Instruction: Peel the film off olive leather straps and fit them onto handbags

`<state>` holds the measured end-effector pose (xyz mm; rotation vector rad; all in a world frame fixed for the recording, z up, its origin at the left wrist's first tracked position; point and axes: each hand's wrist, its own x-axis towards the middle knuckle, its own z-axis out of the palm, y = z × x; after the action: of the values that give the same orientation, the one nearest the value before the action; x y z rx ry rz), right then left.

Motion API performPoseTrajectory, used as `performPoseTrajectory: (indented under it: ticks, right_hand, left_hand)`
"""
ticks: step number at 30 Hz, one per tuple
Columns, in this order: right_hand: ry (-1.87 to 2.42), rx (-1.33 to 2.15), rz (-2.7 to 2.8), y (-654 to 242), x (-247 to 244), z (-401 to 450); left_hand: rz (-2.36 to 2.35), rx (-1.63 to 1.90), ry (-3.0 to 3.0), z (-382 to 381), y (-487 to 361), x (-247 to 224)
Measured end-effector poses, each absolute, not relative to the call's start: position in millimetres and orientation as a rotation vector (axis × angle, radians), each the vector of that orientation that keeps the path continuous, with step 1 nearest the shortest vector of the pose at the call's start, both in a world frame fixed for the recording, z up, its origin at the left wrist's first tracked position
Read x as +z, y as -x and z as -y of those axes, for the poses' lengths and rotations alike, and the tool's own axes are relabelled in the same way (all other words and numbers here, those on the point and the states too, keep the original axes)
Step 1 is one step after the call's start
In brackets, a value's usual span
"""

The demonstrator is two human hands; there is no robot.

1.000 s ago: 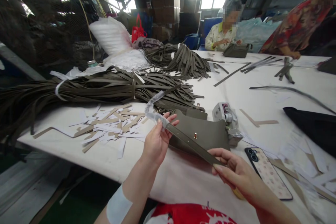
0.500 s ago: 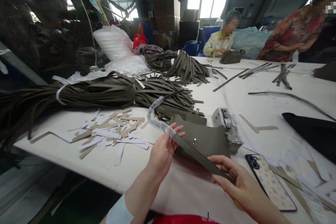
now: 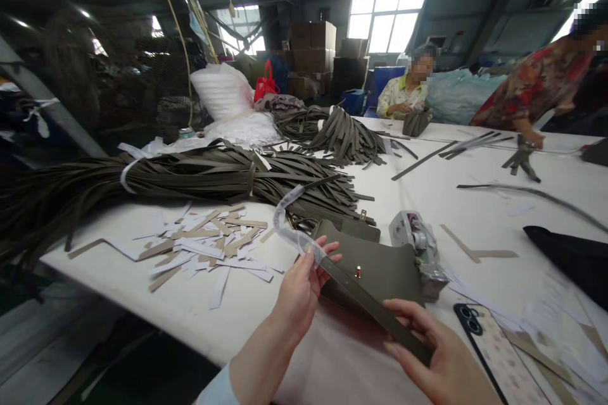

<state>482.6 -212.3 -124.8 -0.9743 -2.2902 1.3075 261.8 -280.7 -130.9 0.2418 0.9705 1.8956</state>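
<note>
A dark olive strap (image 3: 363, 296) runs slantwise between my hands, in front of an olive bag (image 3: 380, 259) with a small gold clasp. My left hand (image 3: 304, 285) pinches its upper part, where a clear plastic sleeve (image 3: 285, 218) is wrapped round it. Beyond that hand the sleeved end curls up and leans over the strap bundle. My right hand (image 3: 427, 342) grips the lower part between thumb and fingers; the strap's near end is hidden in the palm.
Bundled olive straps (image 3: 204, 171) lie along the left, with paper and tan scraps (image 3: 209, 243) before them. A tape dispenser (image 3: 418, 253) stands behind the bag, a phone (image 3: 503, 354) at right. Across the white table (image 3: 427, 196) are two people, one in a red patterned top (image 3: 527, 88).
The view has tilted up a little, so everything sits lower. My hands keep their hold on the strap. The person at far right has reached down to the strap pieces.
</note>
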Motion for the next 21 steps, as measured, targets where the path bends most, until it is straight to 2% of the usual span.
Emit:
performPoseTrajectory:
  ticks: [11, 21]
  right_hand:
    - [0.93, 1.119, 2.33, -484, -130, 214]
    - [0.727, 0.603, 2.421, -482, -128, 217]
  left_hand:
    - [-0.95, 1.891, -0.234, 283, -265, -131]
    - [-0.996, 1.856, -0.253, 285, -265, -142]
